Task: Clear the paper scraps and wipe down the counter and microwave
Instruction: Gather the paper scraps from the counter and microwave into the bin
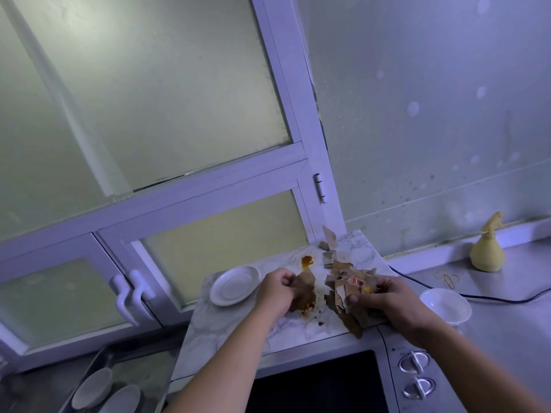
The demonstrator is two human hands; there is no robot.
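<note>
A microwave [396, 380] with a marble-patterned top [226, 326] stands in front of me. Brown paper scraps [340, 269] lie in a heap on that top, among orange sauce stains [307, 260]. My left hand [277, 289] grips a stained brown scrap [305, 289] at the heap's left side. My right hand [384, 296] holds a bunch of torn scraps [346, 293], one with red print, at the heap's right side. More scraps [329, 238] lie further back by the wall.
A white saucer [234, 284] sits on the microwave top left of my hands. A white bowl [445, 305] and a pale gourd-shaped object [487, 251] stand on the counter at right, with a dark cable [483, 298] across it. Bowls [92, 387] sit in a metal tray at lower left.
</note>
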